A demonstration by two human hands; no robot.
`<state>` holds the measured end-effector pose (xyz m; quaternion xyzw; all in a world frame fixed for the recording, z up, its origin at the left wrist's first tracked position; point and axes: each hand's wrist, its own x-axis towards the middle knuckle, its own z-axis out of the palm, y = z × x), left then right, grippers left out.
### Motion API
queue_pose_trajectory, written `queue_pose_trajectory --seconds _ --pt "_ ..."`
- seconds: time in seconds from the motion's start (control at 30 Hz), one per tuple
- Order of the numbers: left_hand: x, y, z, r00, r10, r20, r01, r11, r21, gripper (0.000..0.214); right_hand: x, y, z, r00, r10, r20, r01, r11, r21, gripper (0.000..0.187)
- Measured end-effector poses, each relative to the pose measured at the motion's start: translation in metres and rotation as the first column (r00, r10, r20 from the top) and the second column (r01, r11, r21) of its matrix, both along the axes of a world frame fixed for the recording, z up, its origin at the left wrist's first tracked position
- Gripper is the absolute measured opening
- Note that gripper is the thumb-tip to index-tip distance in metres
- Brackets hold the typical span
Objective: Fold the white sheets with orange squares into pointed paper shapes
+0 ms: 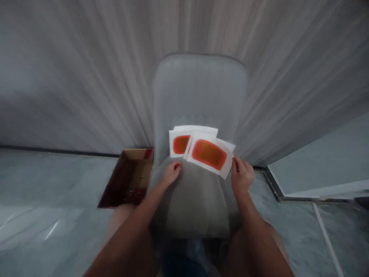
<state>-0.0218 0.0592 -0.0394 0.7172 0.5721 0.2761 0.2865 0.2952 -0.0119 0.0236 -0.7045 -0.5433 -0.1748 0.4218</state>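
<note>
orange-centred white sheets [209, 154] lie fanned mid-seat on a grey chair [198, 88]. the right hand [242, 175], at their 3 o'clock, pinches the top one's edge. the left hand [171, 173], at 7 o'clock, rests loosely spread on the seat. the sheets look light and floppy, best lifted by an edge.

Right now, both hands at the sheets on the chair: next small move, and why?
Likely pinch the top sheet by its right edge with the right hand and slide it off, the left hand steadying the lower sheets. It lies askew across them on the chair, edge beside that hand; the left hand rests just below them.
</note>
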Motion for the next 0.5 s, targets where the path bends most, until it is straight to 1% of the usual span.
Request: queue_pose_trajectory --seconds 0.1,0.13,0.2,0.27,0.37,0.5 --pt "-0.008 -0.041 -0.006 0.992 0.122 -0.01 -0.12 0.983 0.139 0.029 -0.006 -0.026 -0.013 0.999 0.031 0.016 -0.032 0.998 0.058 0.049" --pt "-0.012 -0.056 -0.009 0.991 0.133 -0.015 -0.128 0.976 0.175 0.028 -0.007 -0.037 -0.018 1.0 0.029 0.001 -0.029 0.997 0.07 0.051" --pt "-0.02 -0.085 -0.015 0.995 0.102 -0.023 -0.094 0.969 0.229 0.026 -0.009 -0.06 -0.027 0.999 0.024 -0.03 -0.023 0.998 0.064 0.054" --pt "-0.028 -0.107 -0.02 0.997 0.077 -0.028 -0.067 0.961 0.268 0.025 -0.01 -0.081 -0.033 0.998 0.038 -0.055 -0.036 0.999 0.037 0.054" --pt "-0.039 -0.126 -0.025 0.996 0.082 -0.025 -0.07 0.947 0.313 0.028 -0.015 -0.104 -0.037 0.989 0.127 -0.07 -0.128 0.992 -0.004 0.049" --pt "-0.048 -0.135 -0.028 0.997 0.074 -0.026 -0.061 0.939 0.338 0.028 -0.03 -0.122 -0.037 0.955 0.289 -0.069 -0.292 0.955 -0.053 0.043"
